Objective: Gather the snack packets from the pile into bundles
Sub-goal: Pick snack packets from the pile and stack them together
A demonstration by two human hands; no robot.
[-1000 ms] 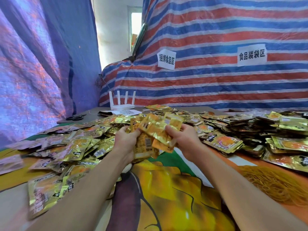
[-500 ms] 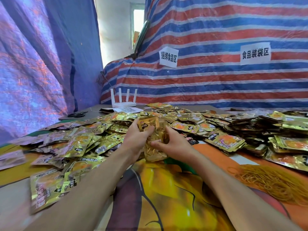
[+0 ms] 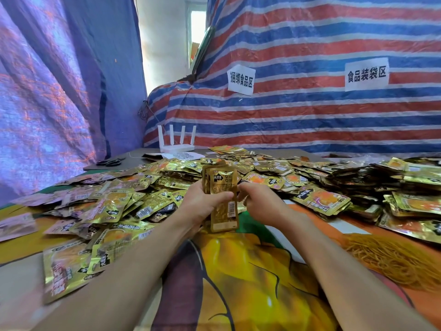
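You square up an upright stack of snack packets (image 3: pixel 223 187) at the table's middle, left hand (image 3: pixel 199 207) wrapped round it, right hand (image 3: pixel 260 206) pinching its other edge. The loose pile (image 3: pixel 133 199) still sprawls left and behind, so most bundling looks undone. Bare printed tablecloth (image 3: pixel 238 271) before you gives room; rubber bands (image 3: pixel 393 261) crowd your right forearm.

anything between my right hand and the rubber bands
Nothing visible does. The left hand and right hand hold the stack. The rubber bands lie off to the right, with only bare cloth between them and the right hand.
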